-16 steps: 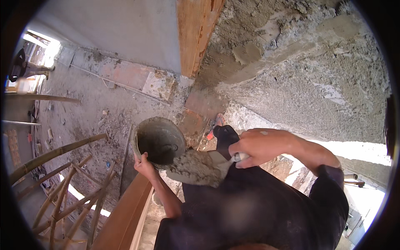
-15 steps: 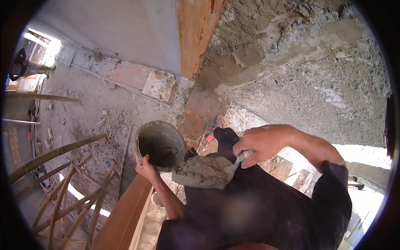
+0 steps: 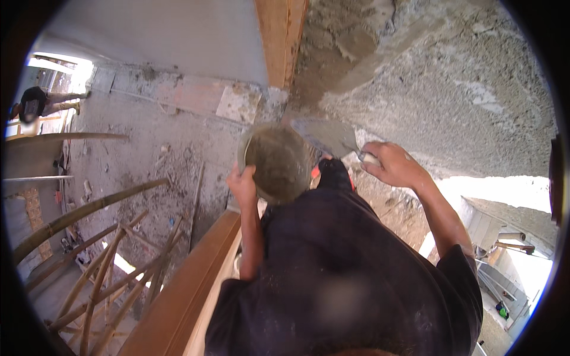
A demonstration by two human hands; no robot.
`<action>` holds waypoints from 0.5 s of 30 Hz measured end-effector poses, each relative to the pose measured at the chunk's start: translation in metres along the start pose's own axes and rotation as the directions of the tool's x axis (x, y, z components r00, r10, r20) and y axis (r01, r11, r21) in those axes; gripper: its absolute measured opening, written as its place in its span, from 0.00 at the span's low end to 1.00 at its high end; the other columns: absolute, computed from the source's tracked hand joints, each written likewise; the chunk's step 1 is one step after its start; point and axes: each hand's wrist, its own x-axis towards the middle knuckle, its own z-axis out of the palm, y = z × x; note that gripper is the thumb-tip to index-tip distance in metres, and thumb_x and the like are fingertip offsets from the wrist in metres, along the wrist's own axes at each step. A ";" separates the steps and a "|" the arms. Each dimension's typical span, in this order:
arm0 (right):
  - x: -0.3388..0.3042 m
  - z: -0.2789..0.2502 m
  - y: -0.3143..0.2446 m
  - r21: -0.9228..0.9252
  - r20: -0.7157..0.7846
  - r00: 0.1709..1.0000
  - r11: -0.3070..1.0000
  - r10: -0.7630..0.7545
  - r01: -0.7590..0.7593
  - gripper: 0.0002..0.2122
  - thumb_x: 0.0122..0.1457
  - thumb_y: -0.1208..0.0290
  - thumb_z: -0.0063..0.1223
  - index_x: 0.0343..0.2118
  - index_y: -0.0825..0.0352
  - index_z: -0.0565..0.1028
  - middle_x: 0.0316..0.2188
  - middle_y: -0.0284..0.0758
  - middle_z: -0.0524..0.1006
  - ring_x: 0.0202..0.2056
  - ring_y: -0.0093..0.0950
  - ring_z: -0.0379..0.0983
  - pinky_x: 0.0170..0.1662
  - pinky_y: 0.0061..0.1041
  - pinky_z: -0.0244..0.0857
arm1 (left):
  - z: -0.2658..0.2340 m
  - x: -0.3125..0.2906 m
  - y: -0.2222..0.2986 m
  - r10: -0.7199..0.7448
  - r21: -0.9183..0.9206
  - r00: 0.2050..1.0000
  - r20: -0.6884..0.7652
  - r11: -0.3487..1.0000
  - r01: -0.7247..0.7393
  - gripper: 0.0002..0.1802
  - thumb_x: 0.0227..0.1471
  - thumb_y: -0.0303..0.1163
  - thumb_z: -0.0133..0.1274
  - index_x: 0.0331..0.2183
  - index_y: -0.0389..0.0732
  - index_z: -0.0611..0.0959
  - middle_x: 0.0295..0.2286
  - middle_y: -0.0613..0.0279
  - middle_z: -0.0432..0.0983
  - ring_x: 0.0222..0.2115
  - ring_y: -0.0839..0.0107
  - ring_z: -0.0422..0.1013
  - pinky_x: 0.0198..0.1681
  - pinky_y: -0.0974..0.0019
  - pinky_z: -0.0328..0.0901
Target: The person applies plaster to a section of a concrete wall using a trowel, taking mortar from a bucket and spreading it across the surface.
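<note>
My left hand [image 3: 242, 185] grips the rim of a round, mortar-stained bucket [image 3: 261, 139], with the thumb over the edge. Grey, wet-looking residue lines the bucket's inside; its contents are blurred. My right hand [image 3: 393, 165] is closed round the handle of a trowel [image 3: 328, 136]. The trowel's flat blade points left, just beyond the bucket's right side, and carries no visible heap of mortar. Beyond the blade is a wall [image 3: 445, 113] of rough grey plaster, with a smoother, wetter patch [image 3: 350, 44] near the wooden post [image 3: 279, 44].
A wooden beam [image 3: 190, 273] runs beside my left arm. Several bamboo poles [image 3: 89, 213] cross at the lower left. Dirt and rubble cover the floor [image 3: 136, 142] below. Another person [image 3: 37, 104] stands at the far left. A smooth wall [image 3: 160, 35] rises at the back.
The trowel has moved up and away from my body, and the mortar heaped on it no longer shows. The bucket has moved right and forward. My view has shifted slightly.
</note>
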 end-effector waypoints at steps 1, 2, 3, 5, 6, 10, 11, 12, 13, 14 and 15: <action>0.001 0.019 -0.001 0.072 -0.046 0.996 0.994 -0.075 0.079 0.16 0.59 0.62 0.57 0.40 0.72 0.72 0.26 0.52 0.77 0.35 0.53 0.74 0.41 0.45 0.67 | 0.008 0.000 0.030 0.088 0.103 0.992 0.087 0.990 -0.097 0.18 0.43 0.21 0.52 0.40 0.27 0.83 0.32 0.64 0.80 0.32 0.77 0.72 0.38 0.70 0.67; -0.001 0.044 -0.009 0.151 -0.112 0.984 0.976 -0.139 0.155 0.16 0.59 0.63 0.56 0.41 0.71 0.71 0.27 0.52 0.77 0.36 0.53 0.74 0.42 0.46 0.66 | 0.011 0.005 0.044 0.115 -0.018 0.974 0.193 0.993 -0.114 0.19 0.43 0.20 0.52 0.40 0.27 0.83 0.32 0.64 0.80 0.31 0.76 0.72 0.38 0.69 0.67; 0.004 0.046 -0.031 0.032 0.042 0.999 0.999 0.014 -0.016 0.15 0.60 0.65 0.53 0.42 0.72 0.68 0.28 0.55 0.77 0.37 0.54 0.75 0.43 0.46 0.66 | 0.005 0.008 0.050 0.146 -0.059 0.958 0.245 0.989 -0.135 0.16 0.42 0.20 0.53 0.36 0.26 0.83 0.39 0.57 0.79 0.37 0.73 0.72 0.42 0.68 0.66; 0.029 0.085 -0.051 -0.045 -0.097 0.959 0.962 0.266 -0.271 0.14 0.60 0.69 0.50 0.44 0.73 0.68 0.26 0.55 0.77 0.34 0.55 0.76 0.46 0.46 0.67 | 0.002 0.023 0.077 0.297 -0.141 0.875 0.383 0.955 -0.262 0.13 0.42 0.19 0.52 0.32 0.23 0.84 0.49 0.48 0.76 0.45 0.69 0.72 0.48 0.67 0.65; 0.034 0.118 -0.061 -0.063 -0.107 0.975 0.977 0.195 -0.202 0.13 0.60 0.70 0.49 0.43 0.73 0.68 0.25 0.55 0.77 0.33 0.54 0.76 0.46 0.46 0.67 | 0.000 0.024 0.096 0.382 -0.173 0.809 0.447 0.924 -0.340 0.12 0.42 0.18 0.52 0.32 0.23 0.84 0.52 0.46 0.74 0.47 0.67 0.72 0.50 0.66 0.64; 0.029 0.139 -0.119 -0.116 -0.076 0.997 0.993 0.025 -0.034 0.11 0.58 0.75 0.45 0.40 0.77 0.70 0.21 0.53 0.77 0.28 0.52 0.78 0.37 0.48 0.72 | -0.015 0.034 0.137 0.489 -0.199 0.694 0.529 0.866 -0.459 0.12 0.42 0.17 0.53 0.32 0.23 0.85 0.54 0.42 0.71 0.51 0.64 0.70 0.55 0.63 0.62; 0.024 0.125 -0.118 -0.062 -0.131 0.991 0.998 0.019 -0.027 0.11 0.57 0.76 0.45 0.39 0.78 0.70 0.22 0.54 0.77 0.28 0.52 0.78 0.35 0.48 0.73 | -0.023 0.031 0.140 0.480 -0.191 0.700 0.529 0.871 -0.453 0.13 0.42 0.17 0.53 0.32 0.23 0.85 0.54 0.42 0.72 0.51 0.63 0.70 0.56 0.63 0.61; 0.028 0.117 -0.110 -0.071 -0.209 0.977 0.996 0.043 -0.059 0.10 0.57 0.76 0.45 0.39 0.77 0.70 0.22 0.53 0.77 0.28 0.52 0.78 0.34 0.48 0.73 | -0.025 0.024 0.143 0.465 -0.190 0.715 0.522 0.881 -0.434 0.13 0.41 0.17 0.53 0.33 0.23 0.85 0.53 0.42 0.72 0.51 0.63 0.70 0.56 0.63 0.61; 0.034 0.106 -0.099 -0.077 -0.296 0.952 0.991 0.078 -0.106 0.10 0.57 0.76 0.45 0.39 0.77 0.71 0.22 0.53 0.77 0.28 0.52 0.78 0.34 0.48 0.73 | -0.023 0.019 0.148 0.453 -0.196 0.720 0.527 0.888 -0.415 0.13 0.41 0.16 0.53 0.33 0.23 0.85 0.53 0.42 0.72 0.51 0.63 0.70 0.56 0.63 0.61; 0.038 0.102 -0.095 -0.079 -0.379 0.919 0.986 0.106 -0.146 0.10 0.57 0.76 0.44 0.39 0.77 0.71 0.22 0.53 0.77 0.28 0.51 0.78 0.34 0.48 0.72 | -0.023 0.017 0.151 0.441 -0.199 0.726 0.527 0.895 -0.399 0.14 0.41 0.16 0.53 0.33 0.23 0.85 0.53 0.42 0.72 0.51 0.63 0.71 0.56 0.63 0.61; 0.039 0.110 -0.102 -0.090 -0.302 0.949 0.988 0.095 -0.128 0.10 0.57 0.77 0.45 0.39 0.77 0.71 0.25 0.52 0.78 0.30 0.51 0.78 0.36 0.48 0.72 | -0.020 0.019 0.149 0.478 -0.221 0.709 0.518 0.876 -0.429 0.15 0.42 0.17 0.53 0.35 0.23 0.85 0.51 0.46 0.75 0.49 0.65 0.71 0.54 0.65 0.62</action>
